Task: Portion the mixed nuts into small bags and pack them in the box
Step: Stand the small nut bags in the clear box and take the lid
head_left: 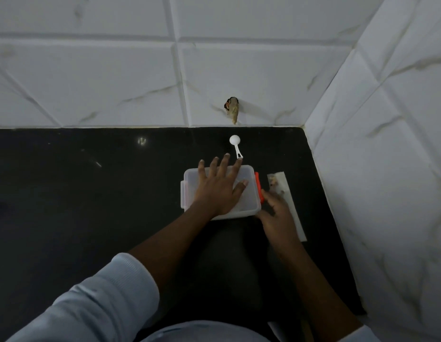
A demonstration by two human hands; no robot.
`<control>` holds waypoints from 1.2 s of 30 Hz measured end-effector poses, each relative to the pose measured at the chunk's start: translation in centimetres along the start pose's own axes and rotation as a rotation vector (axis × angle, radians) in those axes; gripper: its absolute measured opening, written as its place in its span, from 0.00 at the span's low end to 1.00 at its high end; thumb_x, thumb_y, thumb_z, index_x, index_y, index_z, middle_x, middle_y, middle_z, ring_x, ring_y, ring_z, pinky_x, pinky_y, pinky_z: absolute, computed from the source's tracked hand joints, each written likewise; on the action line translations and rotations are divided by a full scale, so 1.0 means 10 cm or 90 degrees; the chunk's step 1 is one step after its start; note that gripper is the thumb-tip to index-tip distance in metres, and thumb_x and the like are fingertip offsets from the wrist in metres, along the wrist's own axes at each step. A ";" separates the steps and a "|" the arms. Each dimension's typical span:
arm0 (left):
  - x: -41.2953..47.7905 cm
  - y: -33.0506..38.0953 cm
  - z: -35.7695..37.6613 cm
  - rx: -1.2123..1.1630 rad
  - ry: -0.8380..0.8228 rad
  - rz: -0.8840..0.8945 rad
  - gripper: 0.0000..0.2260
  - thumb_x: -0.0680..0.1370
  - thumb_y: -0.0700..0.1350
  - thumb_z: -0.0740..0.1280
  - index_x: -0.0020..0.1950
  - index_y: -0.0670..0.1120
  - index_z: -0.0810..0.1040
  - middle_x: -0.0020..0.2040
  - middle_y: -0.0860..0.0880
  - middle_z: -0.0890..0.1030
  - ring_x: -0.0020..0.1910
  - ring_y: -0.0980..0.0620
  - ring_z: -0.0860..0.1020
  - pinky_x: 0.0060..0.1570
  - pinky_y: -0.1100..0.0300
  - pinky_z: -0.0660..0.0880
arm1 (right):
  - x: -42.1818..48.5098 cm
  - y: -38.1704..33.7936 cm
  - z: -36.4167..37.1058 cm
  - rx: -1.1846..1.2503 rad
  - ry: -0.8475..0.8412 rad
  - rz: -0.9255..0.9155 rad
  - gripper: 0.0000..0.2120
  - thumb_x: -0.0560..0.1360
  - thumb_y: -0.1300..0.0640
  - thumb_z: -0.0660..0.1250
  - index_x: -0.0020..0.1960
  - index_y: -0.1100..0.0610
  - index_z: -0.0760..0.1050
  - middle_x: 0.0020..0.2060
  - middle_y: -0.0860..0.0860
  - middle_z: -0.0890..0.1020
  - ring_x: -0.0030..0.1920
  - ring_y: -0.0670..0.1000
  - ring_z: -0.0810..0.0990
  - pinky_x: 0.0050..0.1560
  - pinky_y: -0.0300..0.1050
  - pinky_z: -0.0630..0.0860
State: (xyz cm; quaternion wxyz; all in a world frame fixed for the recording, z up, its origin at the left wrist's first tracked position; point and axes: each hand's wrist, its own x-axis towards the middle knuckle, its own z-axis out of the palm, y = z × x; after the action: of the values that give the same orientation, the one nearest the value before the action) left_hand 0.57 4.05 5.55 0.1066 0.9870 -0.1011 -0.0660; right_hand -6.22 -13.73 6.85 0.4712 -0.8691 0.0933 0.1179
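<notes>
A clear plastic box (249, 206) with its lid on sits on the black counter. My left hand (218, 186) lies flat on the lid with fingers spread. My right hand (276, 213) is at the box's right side, its fingers at the orange clip (258, 185) on that edge. A long clear bag (287, 193) with some mixed nuts near its far end lies flat just right of the box, partly under my right hand. A white plastic scoop (235, 144) rests beyond the box, empty as far as I can see.
The black counter (91, 193) ends at a white tiled back wall and a tiled side wall (387, 193) close on the right. A small hole with debris (232, 109) marks the back wall above the scoop.
</notes>
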 end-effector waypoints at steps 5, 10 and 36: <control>-0.08 -0.16 -0.13 -0.258 0.170 -0.057 0.23 0.85 0.58 0.54 0.77 0.51 0.69 0.80 0.48 0.66 0.81 0.46 0.58 0.79 0.37 0.47 | 0.11 -0.27 0.13 -0.277 0.153 -0.244 0.22 0.80 0.61 0.65 0.74 0.59 0.71 0.75 0.57 0.70 0.77 0.56 0.66 0.77 0.56 0.65; -0.38 -0.45 -0.21 -0.344 0.235 -0.381 0.28 0.82 0.60 0.62 0.79 0.51 0.63 0.76 0.49 0.70 0.76 0.45 0.67 0.74 0.37 0.58 | 0.45 -0.55 0.35 -0.442 -0.049 -0.371 0.28 0.83 0.47 0.60 0.81 0.53 0.60 0.82 0.57 0.59 0.82 0.60 0.53 0.81 0.62 0.50; -1.06 -0.10 0.16 -1.006 0.302 -0.326 0.31 0.82 0.40 0.67 0.82 0.58 0.61 0.75 0.58 0.70 0.69 0.57 0.76 0.63 0.53 0.79 | 0.59 -0.45 0.60 -0.600 -0.149 -0.366 0.36 0.82 0.33 0.42 0.83 0.46 0.34 0.82 0.53 0.34 0.81 0.59 0.31 0.80 0.67 0.39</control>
State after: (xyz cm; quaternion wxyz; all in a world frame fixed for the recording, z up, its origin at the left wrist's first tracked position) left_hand -9.75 6.93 4.97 0.7619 0.6035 0.2249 0.0688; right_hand -0.09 -6.56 5.53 0.0524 -0.9573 -0.2624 0.1092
